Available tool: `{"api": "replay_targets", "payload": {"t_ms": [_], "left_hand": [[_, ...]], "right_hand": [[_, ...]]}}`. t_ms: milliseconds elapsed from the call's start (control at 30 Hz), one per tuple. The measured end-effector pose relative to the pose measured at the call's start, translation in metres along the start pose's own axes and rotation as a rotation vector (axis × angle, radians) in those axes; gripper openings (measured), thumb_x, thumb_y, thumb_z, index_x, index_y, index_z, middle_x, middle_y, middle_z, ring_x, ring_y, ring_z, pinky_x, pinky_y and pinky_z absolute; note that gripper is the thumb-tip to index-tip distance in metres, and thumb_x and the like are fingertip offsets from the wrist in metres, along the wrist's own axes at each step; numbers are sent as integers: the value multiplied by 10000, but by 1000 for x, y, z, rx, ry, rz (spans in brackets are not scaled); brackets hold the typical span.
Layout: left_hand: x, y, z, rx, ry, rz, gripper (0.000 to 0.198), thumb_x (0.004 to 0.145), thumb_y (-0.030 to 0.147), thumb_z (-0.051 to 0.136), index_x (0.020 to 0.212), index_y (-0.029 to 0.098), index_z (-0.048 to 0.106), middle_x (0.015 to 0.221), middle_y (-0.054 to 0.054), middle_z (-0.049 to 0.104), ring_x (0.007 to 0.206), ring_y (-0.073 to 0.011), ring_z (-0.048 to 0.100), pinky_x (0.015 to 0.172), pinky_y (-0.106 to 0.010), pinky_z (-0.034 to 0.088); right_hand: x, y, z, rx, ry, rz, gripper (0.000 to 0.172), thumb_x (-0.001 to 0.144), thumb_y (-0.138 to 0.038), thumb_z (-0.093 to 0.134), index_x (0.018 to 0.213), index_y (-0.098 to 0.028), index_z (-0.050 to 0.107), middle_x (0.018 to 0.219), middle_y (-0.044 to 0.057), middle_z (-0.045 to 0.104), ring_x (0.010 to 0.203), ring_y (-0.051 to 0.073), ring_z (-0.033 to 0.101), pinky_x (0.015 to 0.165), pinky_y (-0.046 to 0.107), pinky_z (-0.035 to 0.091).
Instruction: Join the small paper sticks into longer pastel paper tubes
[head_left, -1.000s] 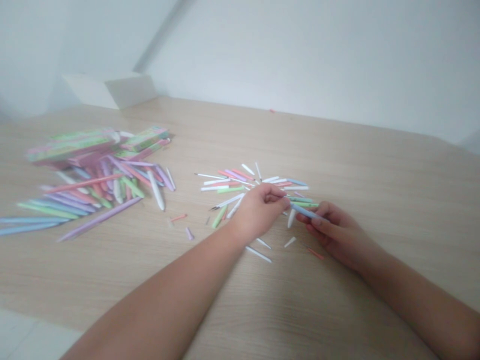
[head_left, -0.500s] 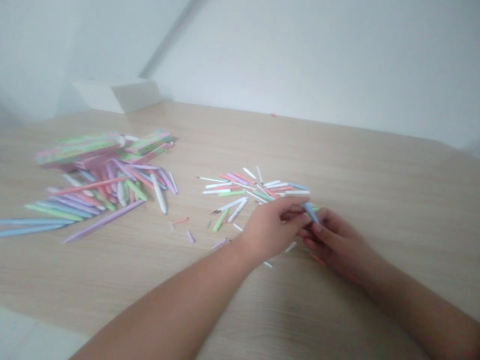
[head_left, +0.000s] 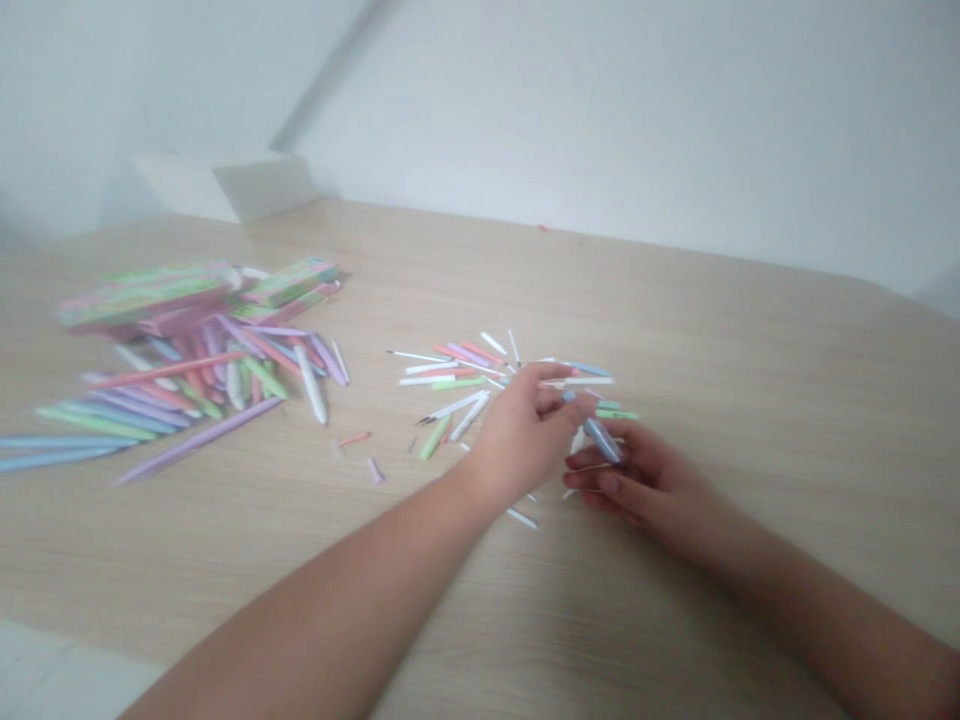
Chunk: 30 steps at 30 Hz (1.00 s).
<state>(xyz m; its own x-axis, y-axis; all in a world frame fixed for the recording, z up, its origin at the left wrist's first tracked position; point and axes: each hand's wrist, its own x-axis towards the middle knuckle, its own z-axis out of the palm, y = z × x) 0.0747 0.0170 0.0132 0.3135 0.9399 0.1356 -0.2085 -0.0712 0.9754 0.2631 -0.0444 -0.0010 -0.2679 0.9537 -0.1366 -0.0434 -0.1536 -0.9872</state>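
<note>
Right hand (head_left: 645, 475) curled, gripping blue pen barrel (head_left: 604, 441); left hand (head_left: 517, 435) curled just beside, grip unclear. Loose pen parts (head_left: 450, 375) on far side; pen pile (head_left: 225, 375) left on table (head_left: 675, 300).

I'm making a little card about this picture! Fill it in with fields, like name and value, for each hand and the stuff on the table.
Left hand: fingertips close to the blue pen piece
Right hand: holds the blue pen piece
Nearby: scattered white, green and pink pen parts
Farther left: pastel pens, colourful boxes
Surface: light wooden table

We catalogue one left hand (head_left: 517, 440) and one right hand (head_left: 645, 475), both bare; one left forearm (head_left: 315, 600) and one right forearm (head_left: 840, 610), likewise bare; short fingernails (head_left: 608, 483).
</note>
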Motion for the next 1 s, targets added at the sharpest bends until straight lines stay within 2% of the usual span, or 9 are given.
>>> {"api": "replay_targets", "payload": {"t_ms": [133, 267, 367, 467, 567, 800, 1000], "left_hand": [[6, -1, -6, -13, 29, -17, 288, 881, 336, 720, 1008, 204, 497, 767, 4, 724, 741, -153, 710, 745, -290, 560], [6, 1, -12, 17, 47, 148, 217, 894, 326, 693, 981, 204, 536, 797, -2, 712, 778, -148, 701, 744, -264, 537], [4, 4, -20, 312, 18, 305, 131, 912, 335, 661, 941, 216, 616, 923, -31, 733, 864, -163, 688, 802, -275, 515], [2, 4, -27, 723, -129, 326, 119, 931, 343, 619, 907, 240, 673, 874, -22, 726, 829, -186, 663, 788, -294, 485], [3, 4, -30, 890, -217, 376, 165, 974, 338, 541, 963, 253, 682, 931, -31, 736, 867, -205, 667, 791, -304, 466], [3, 6, -30, 956, -220, 452, 184, 1000, 365, 511, 1035, 261, 659, 1011, -32, 736, 919, -200, 676, 791, -283, 451], [0, 7, -30, 1071, -253, 489, 215, 1019, 357, 460, 1013, 254, 648, 989, -43, 727, 888, -202, 667, 740, -285, 425]], "right_hand": [[-1, 1, -2, -16, -23, -25, 442, 870, -344, 780, 1271, -372, 598, 1130, 47, 764, 1038, 234, 746, 936, 446, 590], [-1, 2, -5, -61, -7, -58, 432, 897, -343, 751, 1295, -363, 583, 1190, 63, 739, 1153, 245, 705, 952, 421, 579], [-1, -1, -5, -73, 50, -84, 428, 892, -350, 757, 1283, -375, 586, 1197, 53, 733, 1189, 249, 686, 932, 396, 587], [-2, -5, -4, -75, 85, -111, 416, 865, -376, 783, 1243, -381, 608, 1184, 41, 742, 1164, 243, 696, 948, 404, 583], [-1, -5, -6, -77, 108, -129, 421, 857, -400, 787, 1240, -392, 610, 1204, 33, 740, 1155, 239, 695, 1000, 441, 561], [-1, 1, -11, -107, 91, -167, 367, 904, -361, 744, 1244, -386, 608, 1219, 34, 718, 1150, 225, 686, 992, 427, 576], [-1, 0, -9, -136, 123, -178, 312, 901, -376, 747, 1195, -373, 643, 1171, 37, 732, 1133, 226, 689, 951, 411, 596]]}}
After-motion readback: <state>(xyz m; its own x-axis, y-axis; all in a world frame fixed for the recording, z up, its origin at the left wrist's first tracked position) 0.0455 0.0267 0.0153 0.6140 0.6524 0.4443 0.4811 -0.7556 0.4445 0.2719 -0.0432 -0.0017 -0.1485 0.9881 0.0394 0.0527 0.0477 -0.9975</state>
